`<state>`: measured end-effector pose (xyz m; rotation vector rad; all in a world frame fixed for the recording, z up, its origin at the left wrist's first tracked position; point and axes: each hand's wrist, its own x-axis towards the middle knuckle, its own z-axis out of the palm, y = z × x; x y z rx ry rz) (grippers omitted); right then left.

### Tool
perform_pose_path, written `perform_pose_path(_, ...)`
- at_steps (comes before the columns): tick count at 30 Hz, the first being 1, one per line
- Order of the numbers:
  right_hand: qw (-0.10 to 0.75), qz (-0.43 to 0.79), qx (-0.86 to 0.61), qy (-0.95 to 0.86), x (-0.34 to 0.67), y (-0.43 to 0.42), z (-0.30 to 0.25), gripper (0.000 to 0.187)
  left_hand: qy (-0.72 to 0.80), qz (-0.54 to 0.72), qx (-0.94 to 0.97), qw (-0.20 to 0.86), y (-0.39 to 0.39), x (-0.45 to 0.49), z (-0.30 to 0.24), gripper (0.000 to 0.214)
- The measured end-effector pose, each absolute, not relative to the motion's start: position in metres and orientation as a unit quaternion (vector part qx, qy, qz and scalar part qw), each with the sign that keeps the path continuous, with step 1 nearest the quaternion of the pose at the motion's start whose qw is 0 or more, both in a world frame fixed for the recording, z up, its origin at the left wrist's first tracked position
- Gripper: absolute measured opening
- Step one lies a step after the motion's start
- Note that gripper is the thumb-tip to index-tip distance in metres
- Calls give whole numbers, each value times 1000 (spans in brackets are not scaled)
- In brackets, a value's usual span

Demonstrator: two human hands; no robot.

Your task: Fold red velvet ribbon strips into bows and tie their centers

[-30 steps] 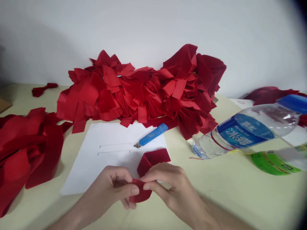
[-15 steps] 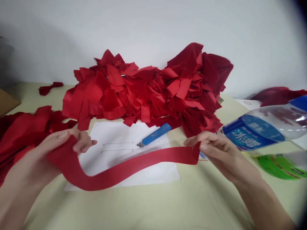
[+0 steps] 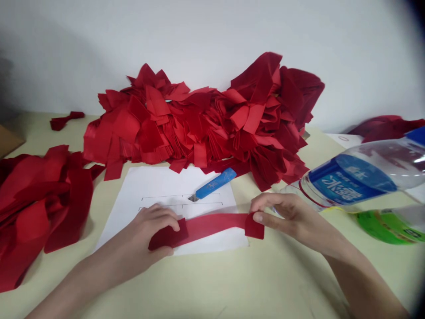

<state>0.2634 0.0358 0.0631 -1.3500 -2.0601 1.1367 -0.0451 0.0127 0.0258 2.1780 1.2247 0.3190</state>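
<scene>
Long red fabric strip (image 3: 212, 224) lies stretched over white paper sheet w/ ruled lines (image 3: 156, 184); L hand (image 3: 154, 232) pinches its left end, R hand (image 3: 282, 212) its right, both closed on it. Best keep it taut, flat & parallel to lines, clear of blue box-cutter (image 3: 215, 183)

Left hand (image 3: 152, 230): pinches the left end of the red ribbon strip (image 3: 212, 223) and presses it on the white paper sheet (image 3: 159, 186).
Right hand (image 3: 282, 215): pinches the strip's right end, at 3 o'clock from the sheet.
Blue utility knife (image 3: 214, 184): lies on the sheet, at 12 o'clock from the strip.
Pile of cut red ribbon pieces (image 3: 206, 124): at 12 o'clock, against the wall.
Water bottle (image 3: 352, 179): at 3 o'clock, cap toward 2 o'clock.
Loose red ribbon (image 3: 40, 204): at 9 o'clock on the table (image 3: 232, 283).
</scene>
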Motion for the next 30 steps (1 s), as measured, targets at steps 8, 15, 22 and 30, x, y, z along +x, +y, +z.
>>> perform_pose_path(8,226,391,-501,-738,260,37,61,16,442,111,855,248,7,-41,21,26)
perform_pose_path(15,208,389,-508,-740,259,36,58,22,404,139,875,226,8,-43,1,30)
perform_pose_path(22,192,395,-509,-740,254,36,56,22,394,142,881,218,8,-38,1,36)
perform_pose_path(30,190,392,-502,-747,250,35,55,22,383,132,891,204,8,-38,2,33)
